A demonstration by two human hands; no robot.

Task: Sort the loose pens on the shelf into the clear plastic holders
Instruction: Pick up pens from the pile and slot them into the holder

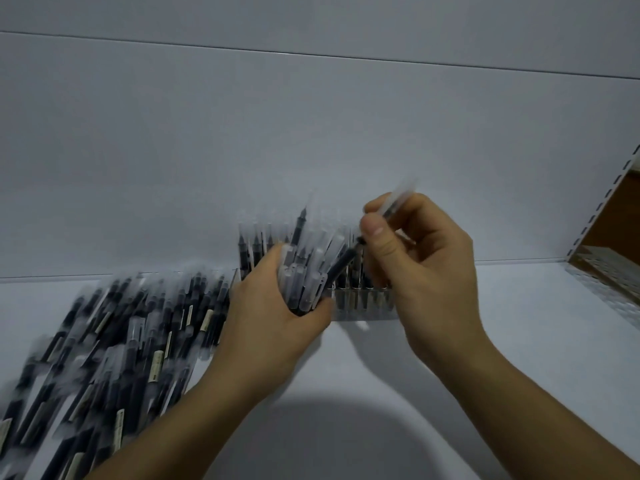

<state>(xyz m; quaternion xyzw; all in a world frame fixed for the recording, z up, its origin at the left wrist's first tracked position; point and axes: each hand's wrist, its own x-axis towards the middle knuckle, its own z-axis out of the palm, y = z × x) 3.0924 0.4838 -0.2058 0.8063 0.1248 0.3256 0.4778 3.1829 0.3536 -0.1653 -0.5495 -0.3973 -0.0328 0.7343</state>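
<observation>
A big blurred heap of loose black pens with clear caps (114, 344) covers the left of the white shelf (519, 341). My left hand (266, 317) grips a bundle of several pens (304, 282), held upright. My right hand (419, 265) pinches a single pen (391, 206) between thumb and fingers, tilted, its dark end pointing down over the clear plastic holder (363, 303). The holder stands against the back wall behind both hands, with several pens upright in it.
A white back panel (311, 133) rises behind the shelf. At the right a perforated shelf upright (602, 199) and a slotted metal edge (602, 289) border the shelf, with a brown floor beyond. My head's shadow falls on the shelf front.
</observation>
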